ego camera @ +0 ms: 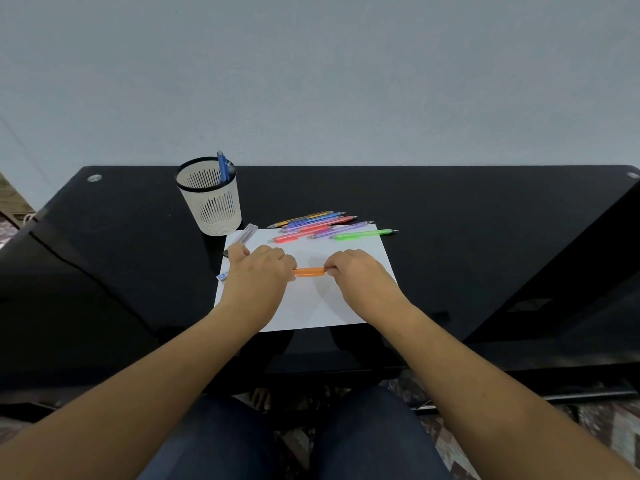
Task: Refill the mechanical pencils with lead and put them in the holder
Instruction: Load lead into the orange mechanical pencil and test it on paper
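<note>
Both hands grip the orange pencil [309, 272] level over the white sheet [332, 306], left hand [258, 277] and right hand [358, 275] at opposite ends, probably to pull it open for lead.

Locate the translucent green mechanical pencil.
Head view: the green mechanical pencil lies rightmost in the loose pencil row, across the white paper sheet's far right corner.

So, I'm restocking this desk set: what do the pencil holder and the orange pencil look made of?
The holder: probably matte cream plastic, judging by its moulded slots and black rim. The orange pencil: seemingly translucent, glossy plastic; its barrel glows with light.
</note>
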Action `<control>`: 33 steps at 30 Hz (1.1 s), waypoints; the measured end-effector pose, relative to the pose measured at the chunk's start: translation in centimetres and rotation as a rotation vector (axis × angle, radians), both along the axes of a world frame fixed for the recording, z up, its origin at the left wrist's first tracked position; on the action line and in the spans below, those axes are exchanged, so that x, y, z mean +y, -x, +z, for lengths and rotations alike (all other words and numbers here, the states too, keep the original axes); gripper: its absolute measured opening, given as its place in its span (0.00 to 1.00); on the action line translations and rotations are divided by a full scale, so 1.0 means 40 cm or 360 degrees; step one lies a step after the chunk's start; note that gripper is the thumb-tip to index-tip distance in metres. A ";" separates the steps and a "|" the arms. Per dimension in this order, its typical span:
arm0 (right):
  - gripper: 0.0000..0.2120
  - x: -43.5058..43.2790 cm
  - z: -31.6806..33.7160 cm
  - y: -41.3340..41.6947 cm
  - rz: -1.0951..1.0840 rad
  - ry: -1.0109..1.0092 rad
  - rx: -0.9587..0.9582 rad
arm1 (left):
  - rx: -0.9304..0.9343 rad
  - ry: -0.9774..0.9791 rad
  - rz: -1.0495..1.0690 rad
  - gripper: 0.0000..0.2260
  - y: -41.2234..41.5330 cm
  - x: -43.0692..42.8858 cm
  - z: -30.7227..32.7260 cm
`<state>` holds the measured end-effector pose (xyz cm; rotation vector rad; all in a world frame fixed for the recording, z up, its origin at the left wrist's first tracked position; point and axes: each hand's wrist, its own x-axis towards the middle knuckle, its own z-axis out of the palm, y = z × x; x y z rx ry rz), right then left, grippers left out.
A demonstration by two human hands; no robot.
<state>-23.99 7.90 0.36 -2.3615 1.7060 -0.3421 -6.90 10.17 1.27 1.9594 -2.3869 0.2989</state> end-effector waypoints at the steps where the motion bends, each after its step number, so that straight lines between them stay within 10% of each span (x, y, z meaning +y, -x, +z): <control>1: 0.12 0.001 0.002 -0.004 0.0002 0.0008 -0.0006 | -0.0013 0.0007 -0.0018 0.10 0.003 0.002 -0.001; 23: 0.11 0.013 0.019 0.051 -0.0006 0.0025 -0.0068 | -0.0039 -0.0058 0.0073 0.08 -0.017 0.011 0.014; 33: 0.12 0.023 0.023 0.079 -0.0056 -0.0039 0.0368 | -0.0041 -0.0049 -0.0008 0.10 -0.002 0.016 0.004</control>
